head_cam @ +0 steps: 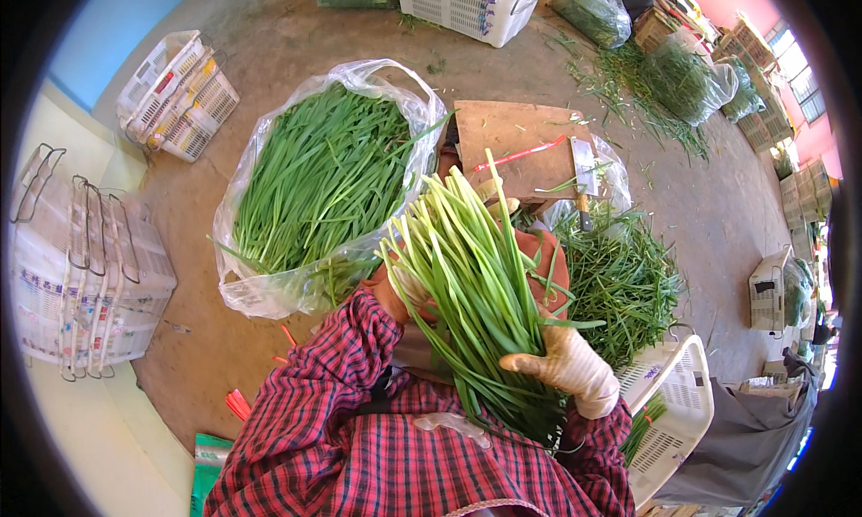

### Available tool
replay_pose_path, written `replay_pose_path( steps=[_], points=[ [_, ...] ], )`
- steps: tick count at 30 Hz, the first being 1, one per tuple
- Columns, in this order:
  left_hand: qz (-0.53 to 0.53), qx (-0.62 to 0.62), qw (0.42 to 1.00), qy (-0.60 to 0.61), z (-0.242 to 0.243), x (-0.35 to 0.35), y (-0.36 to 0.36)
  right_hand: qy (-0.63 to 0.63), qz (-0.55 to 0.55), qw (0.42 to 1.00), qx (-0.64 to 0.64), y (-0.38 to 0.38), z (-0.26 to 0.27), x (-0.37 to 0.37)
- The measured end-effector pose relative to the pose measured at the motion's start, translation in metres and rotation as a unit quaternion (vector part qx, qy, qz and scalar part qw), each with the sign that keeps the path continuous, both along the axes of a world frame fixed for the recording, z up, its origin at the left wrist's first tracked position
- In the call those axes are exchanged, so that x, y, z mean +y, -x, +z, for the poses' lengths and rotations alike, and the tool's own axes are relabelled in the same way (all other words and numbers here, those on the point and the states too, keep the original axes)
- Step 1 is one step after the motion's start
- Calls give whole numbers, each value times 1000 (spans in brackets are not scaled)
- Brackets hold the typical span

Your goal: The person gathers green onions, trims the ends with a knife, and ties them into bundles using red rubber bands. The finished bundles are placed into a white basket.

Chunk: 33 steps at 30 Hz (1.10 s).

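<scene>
A loose bunch of green leafy stalks, apparently garlic chives [471,274], lies slantwise before my chest, its pale ends pointing up and away. On its left side my left hand [409,289], in a whitish glove, holds it; most of its fingers are hidden behind the stalks. My right hand [572,365], in a soiled light glove, grips the lower right side with the thumb in front. Beyond the bunch stands a wooden board [505,129], bearing a cleaver [583,170] and a red-and-white strip [522,154].
An open plastic bag [249,294] full of green stalks [323,173] sits left. Cut greens [623,274] are heaped right of the board, beside a white crate [697,409]. Stacked crates [94,281] line the left wall. Another crate [465,12] stands ahead.
</scene>
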<state>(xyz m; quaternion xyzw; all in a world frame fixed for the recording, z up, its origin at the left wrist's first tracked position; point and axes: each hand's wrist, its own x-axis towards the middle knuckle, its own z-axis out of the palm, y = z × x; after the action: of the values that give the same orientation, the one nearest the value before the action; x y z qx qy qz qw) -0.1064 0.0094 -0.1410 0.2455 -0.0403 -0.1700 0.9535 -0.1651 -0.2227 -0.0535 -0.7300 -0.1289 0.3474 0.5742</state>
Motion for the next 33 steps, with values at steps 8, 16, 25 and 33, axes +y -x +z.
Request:
replay_pose_path(
  steps=[8, 16, 25, 33],
  points=[
    [-67, 9, 977, 204, -13, 15, -4, 23, -283, 958, -40, 3, 16, -54],
    [-15, 0, 994, 106, -5, -3, -7, 126, -97, 906, -392, -18, -4, 57],
    [38, 85, 982, 166, -11, 5, -6, -111, -270, 955, -48, -62, -48, 53],
    [72, 114, 983, 127, 1, -7, -1, 170, -90, 893, -406, -25, -38, 78]
  ],
)
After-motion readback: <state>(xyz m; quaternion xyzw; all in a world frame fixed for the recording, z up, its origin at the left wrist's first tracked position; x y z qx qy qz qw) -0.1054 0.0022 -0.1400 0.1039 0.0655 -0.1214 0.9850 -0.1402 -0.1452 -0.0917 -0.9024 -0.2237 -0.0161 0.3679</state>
